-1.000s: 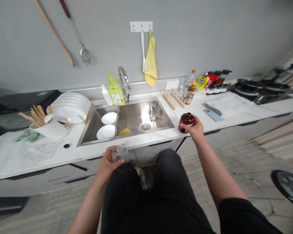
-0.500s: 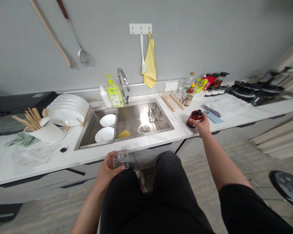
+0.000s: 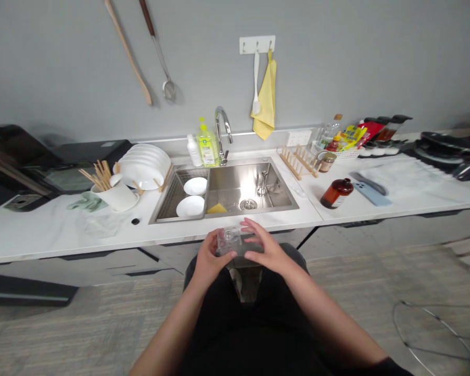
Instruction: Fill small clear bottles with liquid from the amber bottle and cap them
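Note:
My left hand (image 3: 213, 258) is closed around the left side of a small clear plastic box (image 3: 229, 239), with a round shape in its top. It is held just in front of the counter edge, above my lap. My right hand (image 3: 264, 248) is at the box's right side, fingers spread and holding nothing; whether its fingertips touch the box I cannot tell. To the right on the counter stands an amber bottle (image 3: 337, 194) with a white label and no cap visible on its neck. A small round black piece (image 3: 135, 221) lies left of the sink.
The sink (image 3: 235, 193) holds a rack with two white bowls (image 3: 190, 207) and a yellow sponge (image 3: 216, 208). Left are stacked plates (image 3: 144, 167) and a white holder of chopsticks (image 3: 119, 197). A wooden rack (image 3: 300, 162), jar (image 3: 326, 162) and blue phone (image 3: 372, 193) are right.
My right hand has let go of the amber bottle, leaving it on the counter, and moved left to the clear box. The view has shifted left. My left hand still holds the box.

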`<state>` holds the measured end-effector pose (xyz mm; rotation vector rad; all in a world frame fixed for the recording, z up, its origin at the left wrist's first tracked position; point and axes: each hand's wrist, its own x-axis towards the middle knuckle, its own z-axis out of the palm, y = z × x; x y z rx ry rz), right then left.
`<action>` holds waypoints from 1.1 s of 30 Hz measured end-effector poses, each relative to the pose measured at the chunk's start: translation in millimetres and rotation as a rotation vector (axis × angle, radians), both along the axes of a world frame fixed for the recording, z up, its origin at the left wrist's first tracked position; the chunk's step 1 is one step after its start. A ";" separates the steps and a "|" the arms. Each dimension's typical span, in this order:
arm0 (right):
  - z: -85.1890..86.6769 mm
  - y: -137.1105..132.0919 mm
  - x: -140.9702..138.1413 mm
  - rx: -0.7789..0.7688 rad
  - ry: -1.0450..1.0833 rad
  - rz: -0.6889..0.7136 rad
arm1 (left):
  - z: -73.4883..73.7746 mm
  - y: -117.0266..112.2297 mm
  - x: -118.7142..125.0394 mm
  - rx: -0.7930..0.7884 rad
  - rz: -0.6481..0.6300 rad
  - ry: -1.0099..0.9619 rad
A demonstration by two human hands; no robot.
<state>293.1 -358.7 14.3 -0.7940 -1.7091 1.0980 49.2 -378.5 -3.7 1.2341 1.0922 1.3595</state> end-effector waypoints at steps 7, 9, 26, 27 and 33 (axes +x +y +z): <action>-11.9 1.3 -40.9 -0.215 0.126 0.037 | 8.1 -8.7 -27.6 0.152 -0.179 0.308; -14.4 1.6 -36.6 -0.218 0.109 0.005 | 16.5 2.8 -70.0 0.145 -0.277 0.388; -20.1 -3.3 -4.5 -0.212 0.069 -0.131 | 39.5 130.5 -305.5 -0.341 0.482 1.431; -20.0 -3.1 -1.8 -0.212 0.065 -0.138 | 39.9 131.3 -307.9 -0.338 0.485 1.434; -25.8 -3.0 13.8 -0.219 0.072 -0.188 | 47.4 112.1 -279.3 -0.196 0.630 1.447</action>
